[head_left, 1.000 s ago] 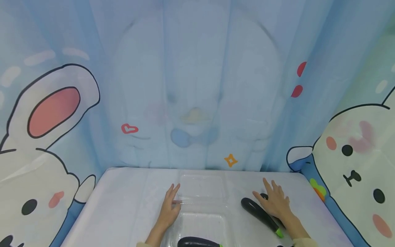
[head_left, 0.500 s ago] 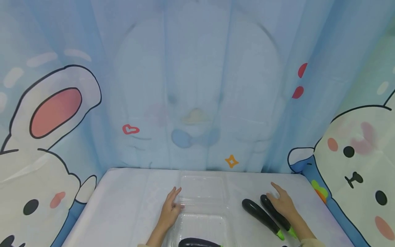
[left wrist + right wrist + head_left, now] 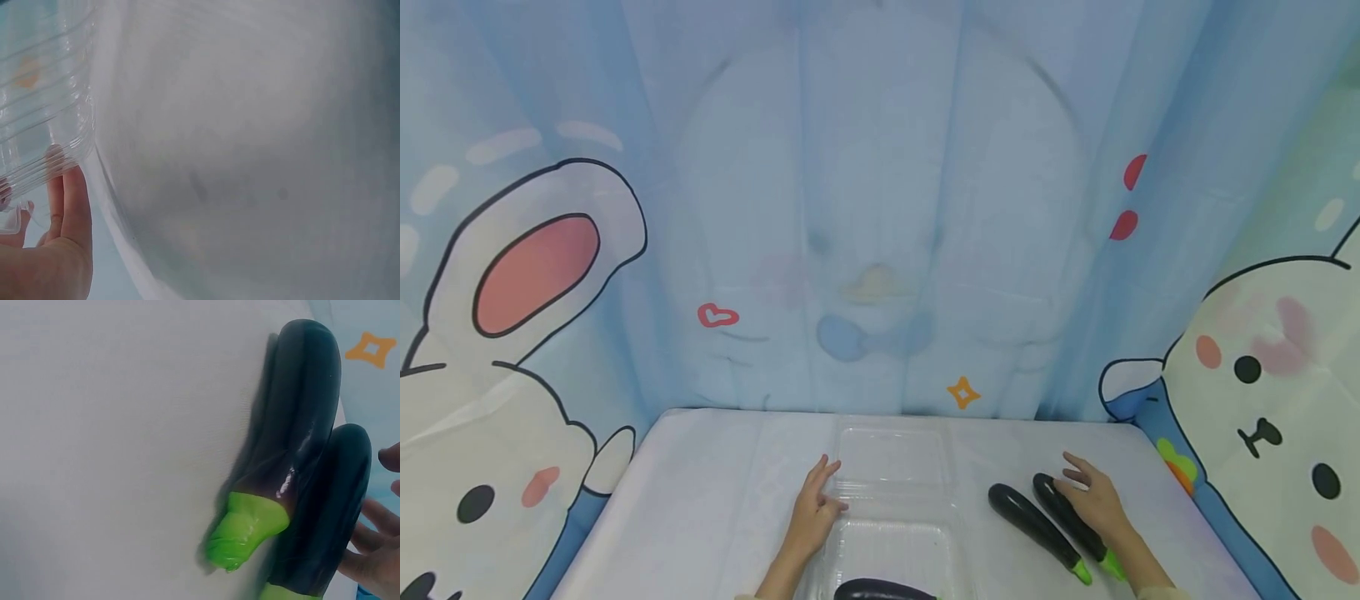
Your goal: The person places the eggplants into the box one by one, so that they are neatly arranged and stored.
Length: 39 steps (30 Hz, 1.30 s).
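Observation:
A clear plastic clamshell container (image 3: 891, 533) lies open on the table, its lid (image 3: 891, 458) folded back. My left hand (image 3: 811, 517) touches its left side near the hinge, with the fingers mostly straight. In the left wrist view, that hand (image 3: 59, 250) has fingertips against the ribbed plastic. A dark eggplant (image 3: 880, 590) lies over the container's near part, cut off by the frame. Two more eggplants with green stems lie side by side at the right, a left one (image 3: 1030, 517) and a right one (image 3: 1067, 512). My right hand (image 3: 1093, 500) is beside the right eggplant, fingers loosely bent; its thumb side appears to touch it.
A white cloth covers the table (image 3: 700, 500). Behind it hangs a blue curtain (image 3: 880, 167) with cartoon animals printed at both sides.
My right hand has drawn back to the right from over the right eggplant, uncovering it, and its fingers have come closer together. My left hand stays at the container with little movement.

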Each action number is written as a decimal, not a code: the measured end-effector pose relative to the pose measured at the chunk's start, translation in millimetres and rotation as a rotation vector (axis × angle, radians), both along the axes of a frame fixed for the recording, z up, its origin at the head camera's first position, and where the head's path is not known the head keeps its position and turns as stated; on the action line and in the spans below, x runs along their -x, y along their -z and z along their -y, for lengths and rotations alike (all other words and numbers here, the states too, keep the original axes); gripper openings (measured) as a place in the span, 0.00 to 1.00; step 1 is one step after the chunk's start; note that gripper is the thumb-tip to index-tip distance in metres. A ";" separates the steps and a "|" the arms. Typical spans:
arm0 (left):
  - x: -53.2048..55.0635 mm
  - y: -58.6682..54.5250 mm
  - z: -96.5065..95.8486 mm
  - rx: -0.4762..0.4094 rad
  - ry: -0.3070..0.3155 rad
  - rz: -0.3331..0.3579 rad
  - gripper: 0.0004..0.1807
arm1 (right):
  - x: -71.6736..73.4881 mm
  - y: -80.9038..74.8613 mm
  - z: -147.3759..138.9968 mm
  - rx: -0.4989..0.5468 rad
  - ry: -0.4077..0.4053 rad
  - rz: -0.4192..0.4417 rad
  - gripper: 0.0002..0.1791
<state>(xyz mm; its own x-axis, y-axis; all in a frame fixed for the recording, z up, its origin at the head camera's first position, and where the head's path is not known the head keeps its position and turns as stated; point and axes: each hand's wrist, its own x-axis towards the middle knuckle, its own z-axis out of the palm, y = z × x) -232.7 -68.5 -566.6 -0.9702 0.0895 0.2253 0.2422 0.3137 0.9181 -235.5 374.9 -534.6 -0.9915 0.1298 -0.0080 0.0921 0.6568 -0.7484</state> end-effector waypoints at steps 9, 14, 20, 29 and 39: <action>-2.5 -0.2 0.0 -0.019 -0.019 -0.009 0.35 | 0.8 7.8 -0.6 0.048 0.028 0.047 0.33; -2.3 0.0 -1.0 -0.018 -0.030 0.012 0.34 | -1.6 7.0 -2.7 0.060 0.027 0.068 0.35; -1.4 0.5 -1.3 -0.022 -0.029 0.012 0.34 | -7.9 3.8 -9.0 0.050 0.014 0.082 0.35; -2.6 0.4 -0.2 -0.020 -0.030 0.012 0.33 | -12.4 3.3 -14.3 0.086 0.004 0.098 0.35; -1.7 1.1 -0.8 -0.025 -0.035 0.013 0.33 | -13.4 2.2 -18.4 0.074 0.007 0.046 0.35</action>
<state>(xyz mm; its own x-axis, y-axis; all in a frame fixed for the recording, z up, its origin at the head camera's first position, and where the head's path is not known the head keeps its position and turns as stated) -231.0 -67.7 -567.7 -0.9755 0.0501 0.2141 0.2192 0.2984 0.9289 -222.2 393.3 -536.8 -0.9889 0.1343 -0.0629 0.1317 0.5994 -0.7895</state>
